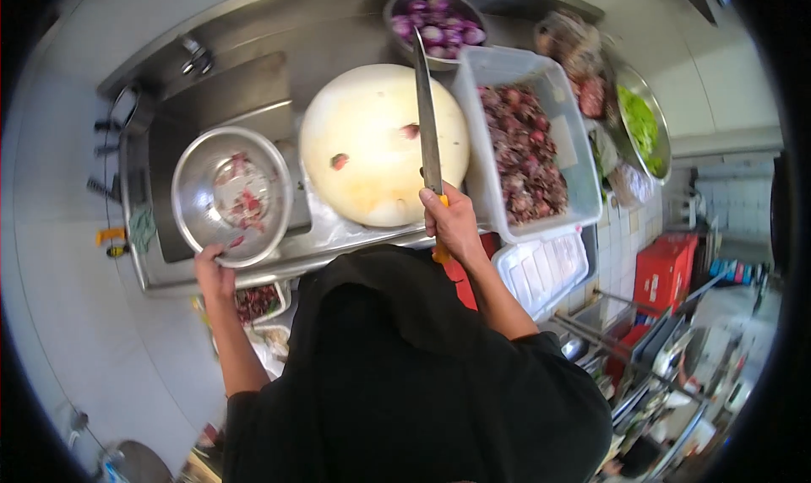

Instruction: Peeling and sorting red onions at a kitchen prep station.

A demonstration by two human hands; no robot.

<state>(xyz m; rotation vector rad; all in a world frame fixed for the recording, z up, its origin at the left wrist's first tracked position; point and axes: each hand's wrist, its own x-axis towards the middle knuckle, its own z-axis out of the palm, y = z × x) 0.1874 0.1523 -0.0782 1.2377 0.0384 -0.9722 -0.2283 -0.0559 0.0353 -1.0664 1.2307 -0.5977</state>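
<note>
right hand (452, 224): closed on yellow-handled knife (428, 124), near cutting board (359, 111) right edge; left hand (214, 274): curled on steel bowl (191, 198) rim, at sink (221, 94) front edge; slack grip could tip bowl.

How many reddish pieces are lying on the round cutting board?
2: one piece left of middle on the board, another piece just left of the knife. The knife may hide more.

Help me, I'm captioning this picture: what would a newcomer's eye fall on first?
Probably the long knife in the right hand, its blade crossing the white board at the picture's centre. Next come the steel bowl at left, its rim in the left hand, and the tub of purplish scraps right of the board.
</note>
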